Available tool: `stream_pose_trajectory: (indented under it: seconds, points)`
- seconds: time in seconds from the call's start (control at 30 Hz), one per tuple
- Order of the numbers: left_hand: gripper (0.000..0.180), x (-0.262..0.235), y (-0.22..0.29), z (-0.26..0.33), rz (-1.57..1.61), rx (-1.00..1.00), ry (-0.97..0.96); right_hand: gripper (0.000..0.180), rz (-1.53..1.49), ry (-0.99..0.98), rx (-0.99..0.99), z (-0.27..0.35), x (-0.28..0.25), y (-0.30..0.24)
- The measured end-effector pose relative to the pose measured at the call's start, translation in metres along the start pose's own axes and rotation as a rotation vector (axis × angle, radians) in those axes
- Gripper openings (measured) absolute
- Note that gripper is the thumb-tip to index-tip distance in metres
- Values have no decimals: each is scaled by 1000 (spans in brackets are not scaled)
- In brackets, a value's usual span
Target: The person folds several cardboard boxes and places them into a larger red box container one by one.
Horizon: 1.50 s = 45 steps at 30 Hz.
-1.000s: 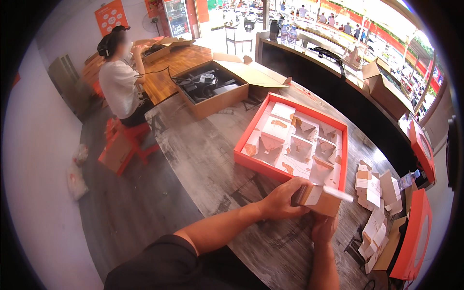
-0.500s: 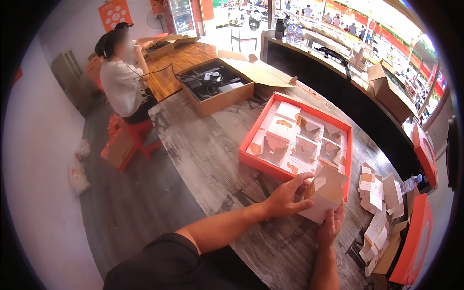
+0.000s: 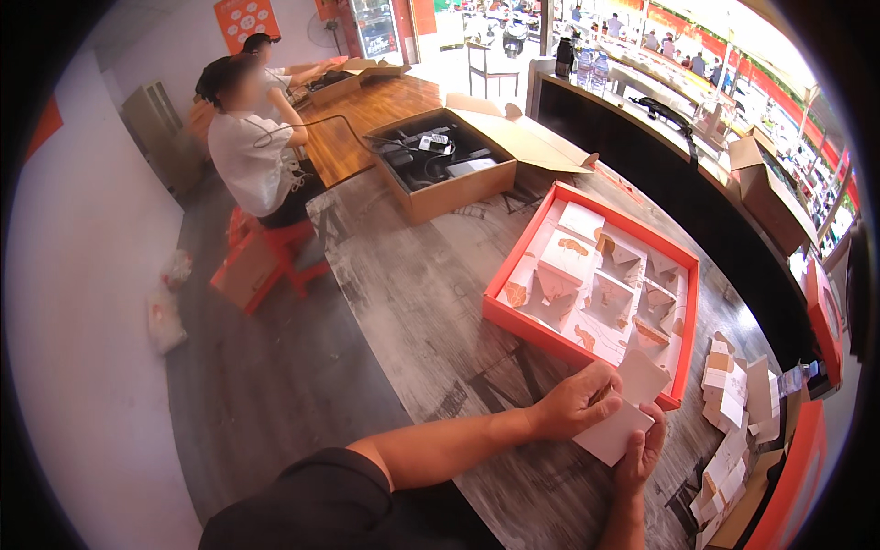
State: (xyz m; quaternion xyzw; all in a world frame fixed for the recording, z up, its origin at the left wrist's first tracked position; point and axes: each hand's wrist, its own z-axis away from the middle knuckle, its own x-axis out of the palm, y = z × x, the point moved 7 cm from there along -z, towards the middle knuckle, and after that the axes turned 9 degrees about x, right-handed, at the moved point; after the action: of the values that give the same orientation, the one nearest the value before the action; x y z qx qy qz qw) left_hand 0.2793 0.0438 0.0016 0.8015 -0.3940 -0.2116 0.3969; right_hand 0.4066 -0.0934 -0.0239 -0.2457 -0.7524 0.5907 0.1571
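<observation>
Between my hands is a small white cardboard box, its top flap standing up, held just above the table near its front edge. My left hand grips its upper left side, with the thumb bent over the top. My right hand holds its right side, thumb on the near face and fingers behind. Just beyond lies a large red-rimmed tray box. Inside it sit several small white cartons with brown-orange prints, some open at the top.
Flattened white cartons lie right of my hands, beside a red box lid. A brown cardboard box with black gear and cables stands farther back. Two people sit at the wooden table; one is on a red stool.
The small box has turned and tilted toward me, and its opening no longer faces up as widely. My left hand has moved onto its top. The whole view has shifted slightly.
</observation>
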Motion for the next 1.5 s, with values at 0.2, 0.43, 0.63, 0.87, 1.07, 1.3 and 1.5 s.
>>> stream_pose_trajectory:
  seconds: [0.2, 0.43, 0.63, 0.87, 1.07, 1.3, 1.5]
  points:
    - [30, 0, 0, 1, -34, -28, 1, 34, 70, 41, -11, -5, 8, -12]
    - [30, -1, 4, 1, -94, -46, 24, 30, 97, 87, 108, 3, -4, 5]
    - [31, 4, -11, 8, 133, -177, 111, 32, -57, 103, 39, -1, 3, -5]
    - [32, 3, -6, 4, 68, -23, 55, 31, 114, 139, -61, -2, 5, -18]
    - [36, 4, -7, 5, 139, 29, 63, 26, 127, 77, -90, -1, 14, -24]
    - [33, 6, 0, 4, 163, -3, 55, 29, 129, 73, -97, -1, 11, -24]
    - [33, 3, 2, 4, 141, 9, 64, 27, 133, 63, -88, -3, 18, -30]
